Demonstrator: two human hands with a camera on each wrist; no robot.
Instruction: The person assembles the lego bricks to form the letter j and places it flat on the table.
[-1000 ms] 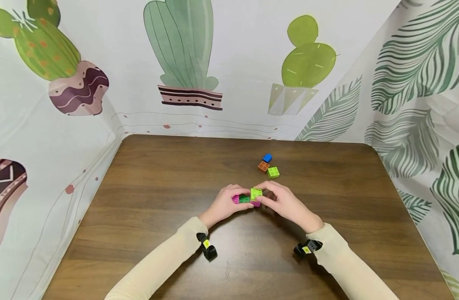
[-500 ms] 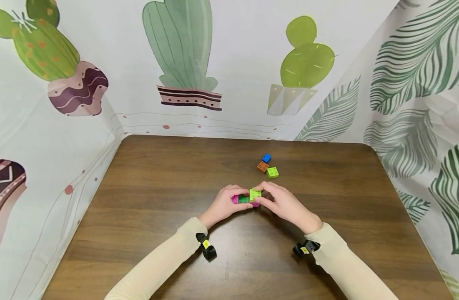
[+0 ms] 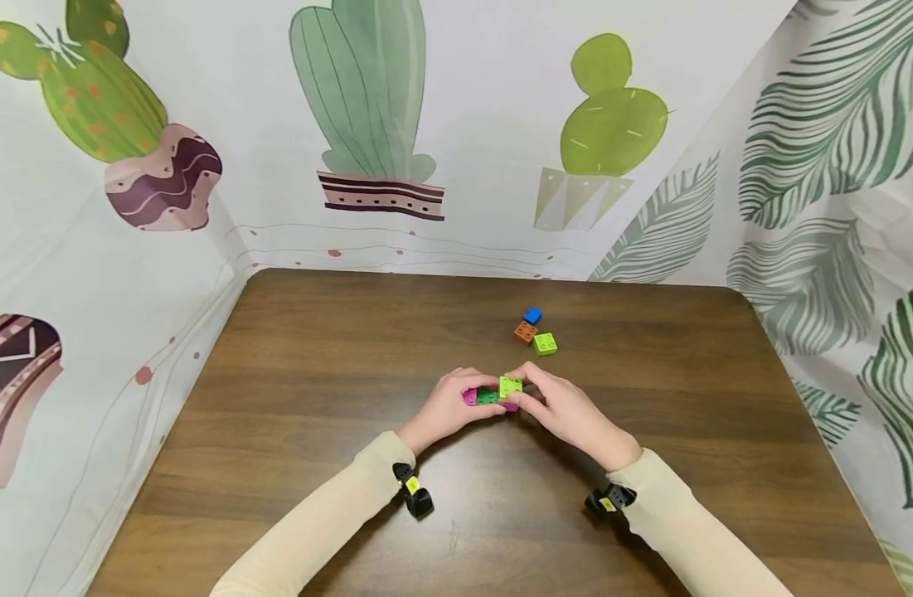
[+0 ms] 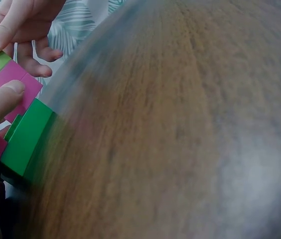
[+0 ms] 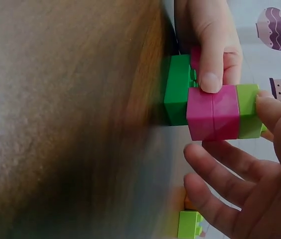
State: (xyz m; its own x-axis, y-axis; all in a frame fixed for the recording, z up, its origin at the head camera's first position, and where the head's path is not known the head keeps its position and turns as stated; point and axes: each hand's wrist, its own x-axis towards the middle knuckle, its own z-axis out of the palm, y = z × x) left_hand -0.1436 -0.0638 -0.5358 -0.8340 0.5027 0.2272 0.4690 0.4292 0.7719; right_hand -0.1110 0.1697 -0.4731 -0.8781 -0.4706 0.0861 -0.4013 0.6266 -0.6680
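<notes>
Several toy building bricks are joined into one piece between my hands. At its base is a green brick (image 5: 178, 89). Two pink bricks (image 5: 213, 114) stack on one end of it, with a lime brick (image 5: 249, 112) on top. Another pink brick (image 3: 469, 397) sits at the other end, partly covered by my left hand (image 3: 454, 404). That hand grips the piece, its thumb against the stacked pink bricks. My right hand (image 3: 571, 412) pinches the lime brick between thumb and forefinger. Its other fingers (image 5: 220, 174) extend loosely beside the stack.
Behind the hands, a lime brick (image 3: 545, 344), an orange-brown brick (image 3: 526, 332) and a blue brick (image 3: 532, 315) lie close together on the brown wooden table (image 3: 337, 332). A cloth printed with cacti and leaves (image 3: 486, 108) hangs behind the far edge.
</notes>
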